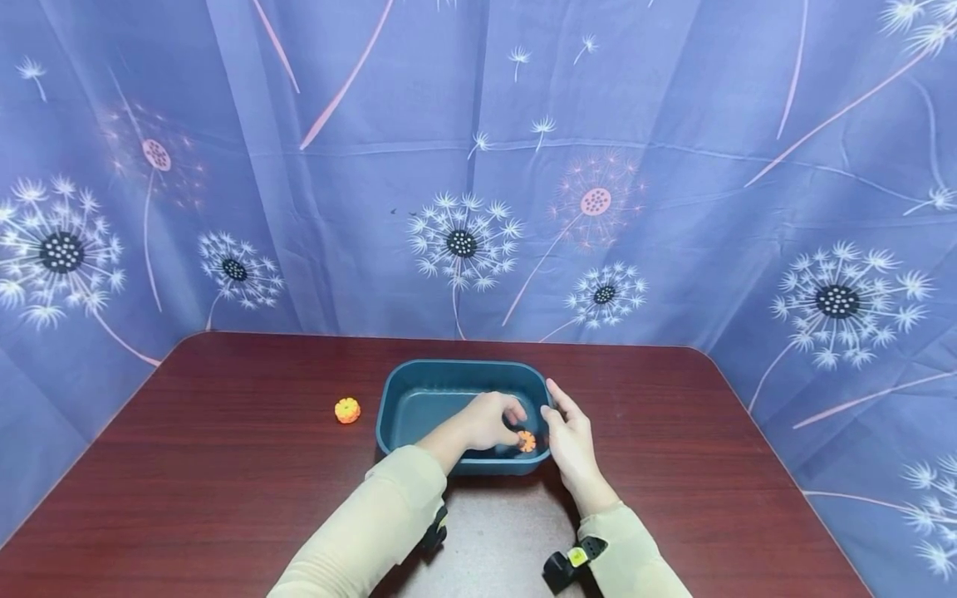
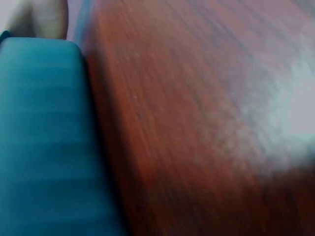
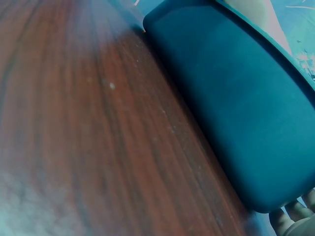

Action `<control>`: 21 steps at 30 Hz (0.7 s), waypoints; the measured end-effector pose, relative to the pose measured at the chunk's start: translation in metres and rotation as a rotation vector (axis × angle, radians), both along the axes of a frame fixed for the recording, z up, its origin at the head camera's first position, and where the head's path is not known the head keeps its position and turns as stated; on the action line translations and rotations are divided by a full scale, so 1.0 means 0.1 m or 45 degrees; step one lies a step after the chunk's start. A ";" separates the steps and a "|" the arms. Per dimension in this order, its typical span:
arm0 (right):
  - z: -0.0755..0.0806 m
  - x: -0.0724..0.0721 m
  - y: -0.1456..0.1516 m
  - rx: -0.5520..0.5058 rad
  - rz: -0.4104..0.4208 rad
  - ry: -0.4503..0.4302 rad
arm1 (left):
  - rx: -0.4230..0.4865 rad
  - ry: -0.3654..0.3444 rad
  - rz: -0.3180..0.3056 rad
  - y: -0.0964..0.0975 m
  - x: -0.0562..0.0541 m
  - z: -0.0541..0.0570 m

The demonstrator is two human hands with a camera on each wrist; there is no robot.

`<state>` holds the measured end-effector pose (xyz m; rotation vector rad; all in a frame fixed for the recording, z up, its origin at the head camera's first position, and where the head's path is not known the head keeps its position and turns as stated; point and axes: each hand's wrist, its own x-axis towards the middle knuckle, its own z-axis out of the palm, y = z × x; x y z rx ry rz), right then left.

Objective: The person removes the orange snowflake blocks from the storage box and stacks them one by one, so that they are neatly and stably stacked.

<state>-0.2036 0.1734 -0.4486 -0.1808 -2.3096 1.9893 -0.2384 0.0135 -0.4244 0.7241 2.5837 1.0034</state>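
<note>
A deep teal rectangular basin [image 1: 463,467] stands on the table. My left hand [image 1: 486,422] reaches over its near side into the right part, fingers bent with a gap between thumb and fingertips. Right at the thumb tip is a small orange pumpkin-like piece [image 1: 527,441], inside the basin by its near right corner. At the right end, my right hand [image 1: 574,448] grips the basin's rim, thumb at the inner side and fingers along the outside. The right wrist view shows its fingers [image 3: 297,210] against the corner of the basin wall [image 3: 231,98].
Another small orange pumpkin-like piece [image 1: 347,410] lies on the dark red wooden table [image 1: 247,465], left of the basin. A blue curtain [image 1: 359,208] with dandelion prints hangs behind and at both sides of the table.
</note>
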 end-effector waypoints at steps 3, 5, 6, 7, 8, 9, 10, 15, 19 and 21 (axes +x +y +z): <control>0.00 0.00 0.00 0.001 0.004 0.003 | -0.021 0.027 -0.003 0.01 -0.01 -0.03; 0.00 0.00 0.00 0.003 0.012 0.001 | -0.044 0.038 -0.008 0.01 -0.02 -0.04; 0.00 0.00 0.00 0.003 0.017 -0.004 | -0.058 0.044 -0.011 0.01 -0.01 -0.05; 0.00 0.01 -0.01 0.004 0.022 -0.009 | -0.067 0.042 -0.011 0.01 -0.01 -0.06; 0.01 0.01 -0.01 0.006 0.028 -0.013 | -0.074 0.044 -0.013 0.02 -0.01 -0.07; 0.01 0.02 -0.01 0.007 0.032 -0.018 | -0.081 0.044 -0.015 0.02 -0.01 -0.07; 0.01 0.02 -0.01 0.007 0.034 -0.020 | -0.083 0.045 -0.019 0.02 -0.01 -0.08; 0.02 0.02 -0.01 0.005 0.021 -0.023 | -0.087 0.062 -0.034 0.05 -0.02 -0.10; 0.02 0.01 0.00 0.009 0.010 -0.024 | -0.077 0.064 -0.039 0.06 -0.03 -0.09; 0.02 0.00 -0.01 0.013 0.008 -0.023 | -0.069 0.058 -0.040 0.06 -0.04 -0.08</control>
